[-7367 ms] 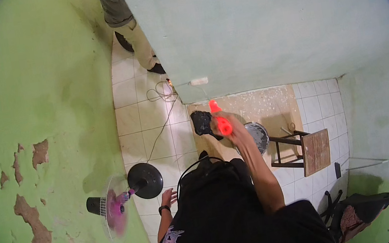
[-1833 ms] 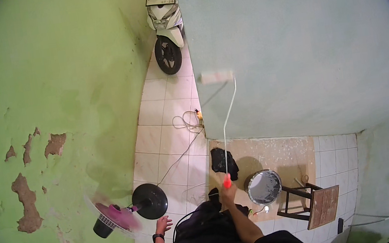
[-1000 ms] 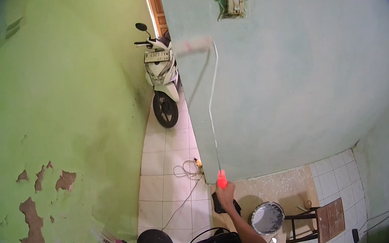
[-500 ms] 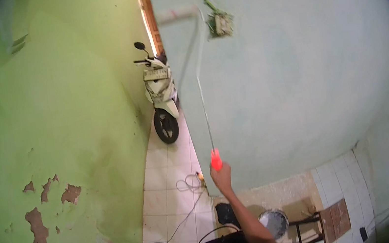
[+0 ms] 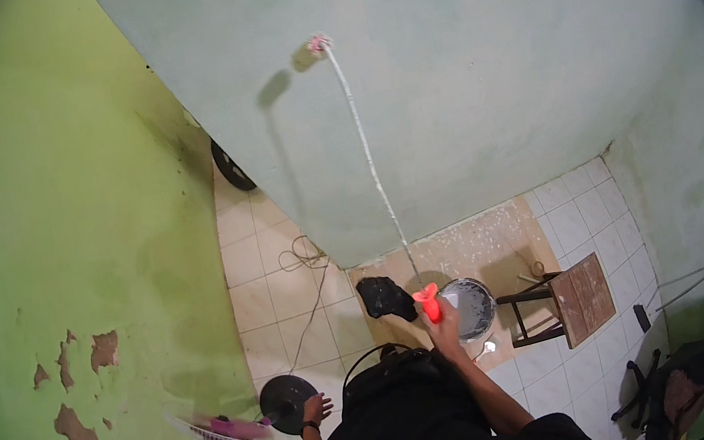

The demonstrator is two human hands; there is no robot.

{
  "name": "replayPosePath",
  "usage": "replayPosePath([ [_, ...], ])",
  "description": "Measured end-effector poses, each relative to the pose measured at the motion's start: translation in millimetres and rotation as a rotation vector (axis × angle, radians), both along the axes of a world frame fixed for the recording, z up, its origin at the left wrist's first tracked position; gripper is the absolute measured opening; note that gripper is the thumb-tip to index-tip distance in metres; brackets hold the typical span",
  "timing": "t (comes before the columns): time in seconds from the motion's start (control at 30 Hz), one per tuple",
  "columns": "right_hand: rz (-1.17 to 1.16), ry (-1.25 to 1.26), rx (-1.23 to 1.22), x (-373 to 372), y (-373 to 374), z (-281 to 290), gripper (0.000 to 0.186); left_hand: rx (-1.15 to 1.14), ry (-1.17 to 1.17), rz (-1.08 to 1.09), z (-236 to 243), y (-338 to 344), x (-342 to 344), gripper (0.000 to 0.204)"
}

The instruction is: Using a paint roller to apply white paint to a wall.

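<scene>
1. The right hand (image 5: 445, 328) is gripping the paint roller (image 5: 358, 124) by its red handle (image 5: 430, 303), fingers curling around it.
2. From those fingers, the rod (image 5: 382, 193) is running forward and slightly left; its head (image 5: 316, 46) is hanging before the pale wall (image 5: 481, 112), apparently apart from it.
3. The left hand (image 5: 318, 407) is hanging farther from the roller, near the fan base (image 5: 282, 401), fingers loosely spreading, holding nothing visible.
4. The bucket (image 5: 491, 304) is standing just right of the handle.
</scene>
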State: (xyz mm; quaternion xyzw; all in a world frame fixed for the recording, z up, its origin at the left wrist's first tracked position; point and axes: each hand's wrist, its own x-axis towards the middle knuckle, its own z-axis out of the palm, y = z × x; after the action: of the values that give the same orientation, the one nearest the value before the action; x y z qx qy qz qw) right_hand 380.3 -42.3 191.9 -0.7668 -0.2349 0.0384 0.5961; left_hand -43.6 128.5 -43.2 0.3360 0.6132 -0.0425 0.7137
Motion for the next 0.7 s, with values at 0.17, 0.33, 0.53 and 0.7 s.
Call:
replayPosePath([
  [0.17, -0.241, -0.100, -0.155, 32.6, -39.6, 3.9, 0.024, 0.069, 0.105, 0.131, 26.5, -41.3, 36.4, 0.021],
  [0.33, -0.187, -0.199, -0.104, 69.3, -39.4, 24.3, 0.022, 0.084, 0.120, 0.014, 70.3, -90.3, 95.4, 0.038],
  [0.53, -0.035, -0.034, -0.226, 114.3, -37.8, 26.6, 0.035, 0.138, 0.054, -0.008, 76.7, -157.2, 118.7, 0.042],
  [0.7, 0.036, -0.072, -0.285, 164.6, -7.3, -32.9, 0.028, 0.277, 0.084, -0.269, 54.3, -210.4, 88.8, 0.042],
])
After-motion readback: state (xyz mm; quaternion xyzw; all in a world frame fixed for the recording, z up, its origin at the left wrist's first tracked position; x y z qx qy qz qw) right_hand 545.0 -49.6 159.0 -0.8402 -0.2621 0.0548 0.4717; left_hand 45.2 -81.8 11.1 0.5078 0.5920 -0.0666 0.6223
